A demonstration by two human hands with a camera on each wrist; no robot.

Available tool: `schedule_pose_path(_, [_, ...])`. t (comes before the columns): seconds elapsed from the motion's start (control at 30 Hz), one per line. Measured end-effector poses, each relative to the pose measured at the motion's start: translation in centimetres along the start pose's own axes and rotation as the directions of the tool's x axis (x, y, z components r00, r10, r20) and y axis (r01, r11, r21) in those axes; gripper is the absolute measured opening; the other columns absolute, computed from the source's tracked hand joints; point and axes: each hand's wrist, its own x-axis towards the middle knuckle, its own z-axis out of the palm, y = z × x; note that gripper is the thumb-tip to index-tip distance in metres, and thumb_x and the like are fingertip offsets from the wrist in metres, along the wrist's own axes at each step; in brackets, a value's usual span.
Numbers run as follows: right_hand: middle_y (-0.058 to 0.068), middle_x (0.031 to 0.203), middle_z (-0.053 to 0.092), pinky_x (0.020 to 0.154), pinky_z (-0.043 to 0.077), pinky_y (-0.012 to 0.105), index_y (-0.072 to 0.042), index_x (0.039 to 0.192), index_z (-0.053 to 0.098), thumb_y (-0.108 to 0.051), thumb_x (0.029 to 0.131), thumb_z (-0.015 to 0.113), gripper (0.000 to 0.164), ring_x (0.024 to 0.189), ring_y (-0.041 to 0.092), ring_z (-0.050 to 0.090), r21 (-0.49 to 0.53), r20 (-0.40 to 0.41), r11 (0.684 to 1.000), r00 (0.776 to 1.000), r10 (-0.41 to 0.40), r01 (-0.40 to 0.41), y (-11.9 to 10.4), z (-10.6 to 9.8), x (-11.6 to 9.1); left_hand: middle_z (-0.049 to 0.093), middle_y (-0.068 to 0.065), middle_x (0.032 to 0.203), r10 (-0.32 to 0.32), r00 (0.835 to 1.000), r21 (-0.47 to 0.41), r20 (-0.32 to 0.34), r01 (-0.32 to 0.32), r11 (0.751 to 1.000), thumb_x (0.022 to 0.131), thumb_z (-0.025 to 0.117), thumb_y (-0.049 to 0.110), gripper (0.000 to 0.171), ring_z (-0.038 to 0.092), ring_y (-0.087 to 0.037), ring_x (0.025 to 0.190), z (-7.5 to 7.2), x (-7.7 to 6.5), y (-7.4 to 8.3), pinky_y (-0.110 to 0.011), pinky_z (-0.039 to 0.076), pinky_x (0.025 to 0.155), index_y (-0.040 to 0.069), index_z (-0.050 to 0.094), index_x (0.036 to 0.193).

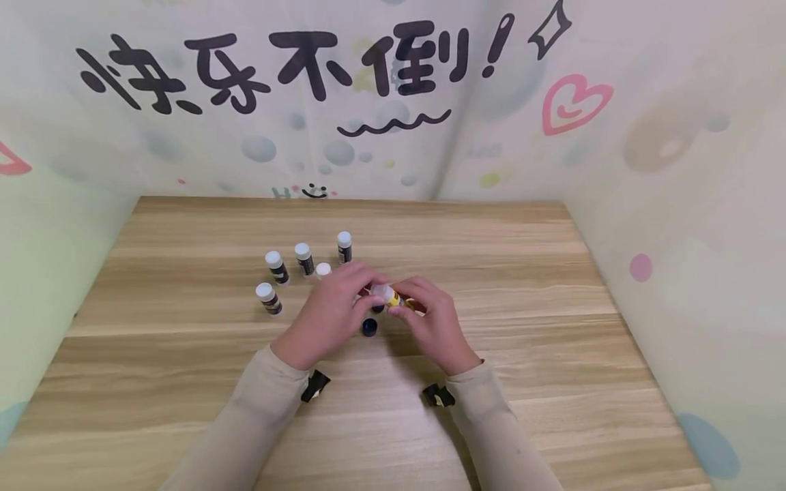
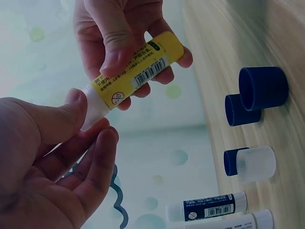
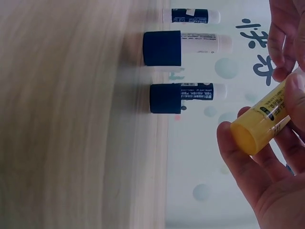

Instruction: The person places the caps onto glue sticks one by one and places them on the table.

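Note:
A yellow glue stick (image 1: 394, 298) with a whitish, translucent end is held between both hands above the table. My right hand (image 1: 432, 320) grips its yellow, printed body (image 2: 138, 67), thumb on the label and fingers behind. At the other end, my left hand (image 1: 328, 307) pinches the whitish end (image 2: 96, 107) between thumb and fingers. Below the hands, dark blue caps (image 1: 369, 327) stand on the table; one more (image 2: 263, 88) shows large in the left wrist view. The left hand partly hides a white-topped tube (image 1: 323, 271) behind it.
Several white-capped glue sticks with dark labels stand to the left and behind, among them one tube (image 1: 269, 299) at the left and another (image 1: 344, 247) at the back. Black pieces (image 1: 316, 386) sit by the wrists. Printed cloth walls (image 1: 393, 164) border the wooden table (image 1: 522, 409).

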Motion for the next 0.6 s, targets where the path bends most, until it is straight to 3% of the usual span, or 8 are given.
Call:
schedule_pose_path(0.37, [0.004, 0.109, 0.068, 0.08, 0.059, 0.035, -0.004, 0.111, 0.074, 0.008, 0.086, 0.073, 0.028, 0.1, 0.021, 0.067, 0.123, 0.072, 0.991, 0.996, 0.046, -0.054, -0.4, -0.6, 0.0, 0.065, -0.001, 0.105, 0.08, 0.996, 0.059, 0.033, -0.081, 0.995, 0.087, 0.077, 0.004, 0.022, 0.057, -0.017, 0.102, 0.0, 0.3, 0.4, -0.033, 0.049, 0.088, 0.007, 0.066, 0.107])
schedule_pose_path(0.6, [0.011, 0.108, 0.068, 0.077, 0.06, 0.036, 0.001, 0.112, 0.072, 0.007, 0.087, 0.072, 0.026, 0.099, 0.024, 0.063, 0.125, 0.062, 0.987, 0.994, 0.094, -0.101, -1.5, -0.5, 0.3, 0.064, -0.002, 0.109, 0.057, 0.998, 0.009, 0.016, -0.057, 0.998, 0.09, 0.074, 0.006, 0.022, 0.057, -0.016, 0.103, 0.0, 0.3, 0.2, -0.032, 0.05, 0.088, 0.005, 0.068, 0.112])
